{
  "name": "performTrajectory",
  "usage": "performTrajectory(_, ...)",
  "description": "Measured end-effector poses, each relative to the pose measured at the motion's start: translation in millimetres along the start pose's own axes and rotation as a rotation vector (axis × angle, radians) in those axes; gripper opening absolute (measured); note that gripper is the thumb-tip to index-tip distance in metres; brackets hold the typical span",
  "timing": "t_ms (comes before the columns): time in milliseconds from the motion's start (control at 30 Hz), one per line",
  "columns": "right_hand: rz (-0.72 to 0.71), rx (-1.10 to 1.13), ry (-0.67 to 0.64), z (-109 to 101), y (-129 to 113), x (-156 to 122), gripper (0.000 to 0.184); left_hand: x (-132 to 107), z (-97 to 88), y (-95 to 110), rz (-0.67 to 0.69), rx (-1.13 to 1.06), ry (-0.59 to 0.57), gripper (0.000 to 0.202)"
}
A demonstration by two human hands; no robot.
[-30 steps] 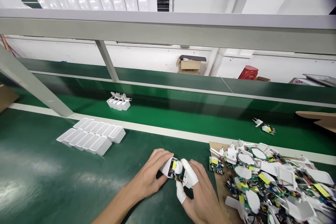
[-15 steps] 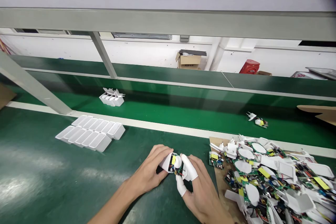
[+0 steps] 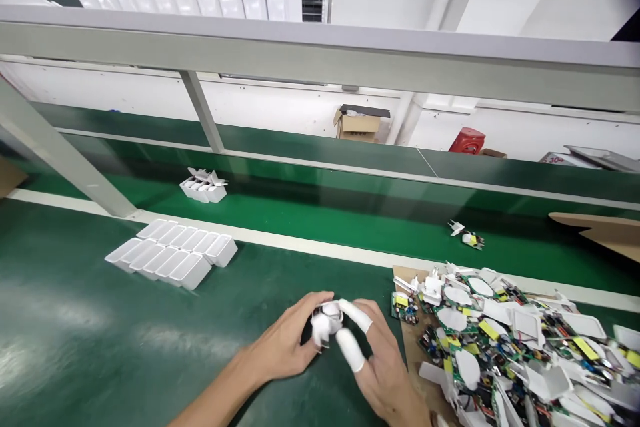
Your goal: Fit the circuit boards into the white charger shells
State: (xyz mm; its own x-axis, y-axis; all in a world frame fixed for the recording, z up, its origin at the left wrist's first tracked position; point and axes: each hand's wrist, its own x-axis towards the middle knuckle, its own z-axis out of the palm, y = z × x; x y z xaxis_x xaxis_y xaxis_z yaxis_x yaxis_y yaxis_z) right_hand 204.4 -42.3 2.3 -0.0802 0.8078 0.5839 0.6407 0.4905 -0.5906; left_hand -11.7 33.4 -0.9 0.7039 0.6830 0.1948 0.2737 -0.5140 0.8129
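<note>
1. Left hand (image 3: 285, 340): fingers and thumb curled in, closed around the white piece (image 3: 327, 322).
2. Right hand (image 3: 383, 367): thumb and forefinger parted, both in white covers (image 3: 351, 349), at the piece's right side; whether they grip or merely touch, cannot tell.
3. White piece: between the 2 hands, over the green bench (image 3: 260, 273); resting or lifted, unclear.
4. Hazard, slip: smooth covers on a small, glossy piece could let it skid loose if the left hold eases.
5. Hazard, jam: parts pressed together askew could pinch or bend; cause, a tilted push.
6. Hazard, spill: the pile of boards and white parts (image 3: 500, 340), heaped on a cardboard sheet (image 3: 407, 340) near the right wrist, could slide if brushed.
7. Hard to make out: the piece, blurred; its contents and opening, not legible.
8. Hidden: left fingertips behind the piece; the pile's lower layers.
9. Cut off: both arms and the pile, at the frame's edges.
</note>
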Motion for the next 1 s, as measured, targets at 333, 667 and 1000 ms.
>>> performTrajectory(333,-0.117,-0.025,-0.133,14.5,7.3,3.6,0.037,-0.7,-12.8,2.4,-0.158,-0.42,-0.001,0.068)
performTrajectory(667,-0.14,-0.11,-0.153,12.6,8.9,4.0,0.038,0.2,-1.7,-1.6,0.076,-0.096,0.223,0.093)
performTrajectory(1000,-0.068,-0.156,-0.154,21.2,15.2,-6.4,0.025,2.3,-3.7,-4.8,-0.066,-0.067,0.256,0.044)
